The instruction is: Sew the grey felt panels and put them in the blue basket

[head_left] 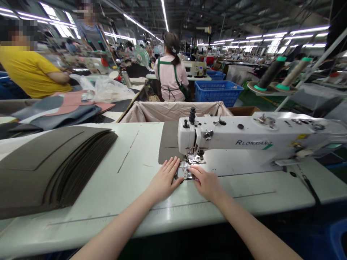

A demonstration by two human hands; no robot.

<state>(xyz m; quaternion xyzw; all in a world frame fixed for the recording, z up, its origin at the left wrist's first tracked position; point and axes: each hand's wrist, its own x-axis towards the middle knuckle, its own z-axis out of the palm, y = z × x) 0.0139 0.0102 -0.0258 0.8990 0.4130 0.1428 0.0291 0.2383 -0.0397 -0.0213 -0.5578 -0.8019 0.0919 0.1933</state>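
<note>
A white sewing machine [230, 135] stands on the pale table, its needle head to the left. Behind and under the presser foot [193, 159] lies a dark grey-brown panel [169, 144] with a line across it. My left hand [165, 177] rests flat with fingers stretched, fingertips at the panel's near edge and thumb beside the shiny metal plate [184, 171]. From the other side, my right hand [207, 183] reaches to that plate just in front of the foot, its fingers bent and close together. Whatever its fingertips hold, if anything, is hidden.
A thick stack of similar dark panels [54, 162] lies on the left. Beyond the table is a cloth-lined bin [157, 112]. A blue basket [217, 92] and thread cones [271, 74] stand behind the machine. Co-workers sit farther back. A ruler scale [108, 218] runs along the front.
</note>
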